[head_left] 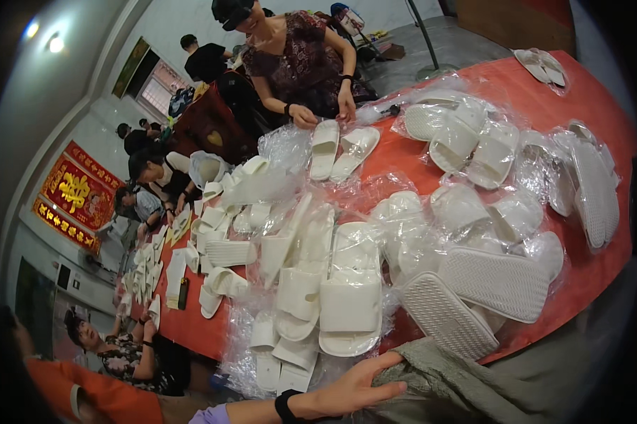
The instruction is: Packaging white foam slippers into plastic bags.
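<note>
My left hand [361, 386], wearing a black wristband, comes in from the lower edge and grips a grey-green cloth [452, 385]. Its thumb and a finger show, spread along the fabric; the other fingers are hidden. My right hand is out of the picture. Just beyond my left hand, a pair of white slippers [350, 307] in clear plastic lies soles down. To the right of that pair, bagged slippers [449, 311] lie with their ridged soles up. More loose white slippers [286, 360] lie to the left, partly over crumpled plastic.
The red-covered table [580, 85] holds many more slippers and loose plastic bags [286, 145]. Across it, a person in a patterned top [297, 56] has both hands by a pair of slippers [343, 152]. At left are an orange sleeve [92, 396] and a seated person [131, 353].
</note>
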### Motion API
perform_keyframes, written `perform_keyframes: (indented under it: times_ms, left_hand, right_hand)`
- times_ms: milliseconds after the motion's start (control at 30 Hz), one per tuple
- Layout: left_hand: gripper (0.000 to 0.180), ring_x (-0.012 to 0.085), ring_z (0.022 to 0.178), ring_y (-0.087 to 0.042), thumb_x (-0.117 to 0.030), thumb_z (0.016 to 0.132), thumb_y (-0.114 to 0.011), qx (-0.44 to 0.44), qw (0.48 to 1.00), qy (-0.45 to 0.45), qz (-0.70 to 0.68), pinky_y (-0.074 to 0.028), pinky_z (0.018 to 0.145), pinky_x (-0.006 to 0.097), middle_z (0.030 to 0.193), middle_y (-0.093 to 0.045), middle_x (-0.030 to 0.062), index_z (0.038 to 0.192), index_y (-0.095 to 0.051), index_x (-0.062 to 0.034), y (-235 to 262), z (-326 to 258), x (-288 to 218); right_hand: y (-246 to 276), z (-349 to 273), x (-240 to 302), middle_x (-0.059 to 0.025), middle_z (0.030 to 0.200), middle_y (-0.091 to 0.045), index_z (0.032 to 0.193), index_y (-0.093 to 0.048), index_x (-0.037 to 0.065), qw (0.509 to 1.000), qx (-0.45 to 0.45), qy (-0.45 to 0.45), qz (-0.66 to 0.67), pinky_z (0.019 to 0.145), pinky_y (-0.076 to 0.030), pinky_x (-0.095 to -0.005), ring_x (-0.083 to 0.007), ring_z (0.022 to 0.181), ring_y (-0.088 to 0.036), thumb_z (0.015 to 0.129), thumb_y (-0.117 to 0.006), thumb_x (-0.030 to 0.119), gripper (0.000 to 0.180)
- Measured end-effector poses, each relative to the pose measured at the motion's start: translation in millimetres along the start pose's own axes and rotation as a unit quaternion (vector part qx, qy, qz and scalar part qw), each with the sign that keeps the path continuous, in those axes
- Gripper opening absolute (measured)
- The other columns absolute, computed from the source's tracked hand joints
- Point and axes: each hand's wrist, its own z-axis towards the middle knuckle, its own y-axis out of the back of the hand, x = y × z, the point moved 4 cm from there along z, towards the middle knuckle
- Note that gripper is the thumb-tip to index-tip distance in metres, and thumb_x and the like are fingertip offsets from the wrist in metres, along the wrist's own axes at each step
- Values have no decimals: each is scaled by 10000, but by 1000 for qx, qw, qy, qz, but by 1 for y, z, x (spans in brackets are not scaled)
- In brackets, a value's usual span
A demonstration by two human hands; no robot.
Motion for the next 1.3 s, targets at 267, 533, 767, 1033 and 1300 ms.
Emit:
perform_keyframes:
  times_ms: [267,533,767,1033,1300]
  left_hand:
    - [460,183,1213,-461,-122,934,-559,11,1000,4,22,-342,1036,288,1309,-517,131,1330,-419,66,13,6,0]
    - [437,254,1150,-516,-98,882,-548,-3,983,-149,107,-418,961,341,1227,-549,174,1286,-463,44,22,30,34]
    - [435,433,1001,-550,-189,782,-625,7,897,-283,341,-476,824,456,1083,-533,243,1126,-486,38,38,39,40]
    - [379,434,973,-560,-177,792,-628,-60,909,-238,338,-470,807,480,1080,-548,229,1089,-480,5,42,38,76]
    - [303,427,996,-524,-156,801,-615,-51,939,-252,227,-439,856,468,990,-541,243,1026,-544,34,44,62,91]
  right_hand:
    - [44,-51,-5,-189,1190,-618,1214,-593,22,994,26,31,-106,951,-427,-411,-353,1118,-558,867,-607,338,469]
    - [192,-161,-4,-182,1182,-622,1211,-598,31,954,35,-1,-298,948,-430,-414,-351,1114,-561,864,-610,338,463]
    - [358,-331,178,-174,1116,-644,1171,-628,68,887,40,-165,-430,911,-447,-415,-334,1036,-598,870,-602,321,394]
    - [344,-269,327,-130,720,-582,754,-608,-34,946,-51,-287,-141,542,-422,-337,-241,595,-553,766,-477,92,182]
    - [376,-168,430,-15,615,-442,647,-556,23,977,-156,-104,-106,513,-372,-288,-122,563,-460,772,-476,126,181]
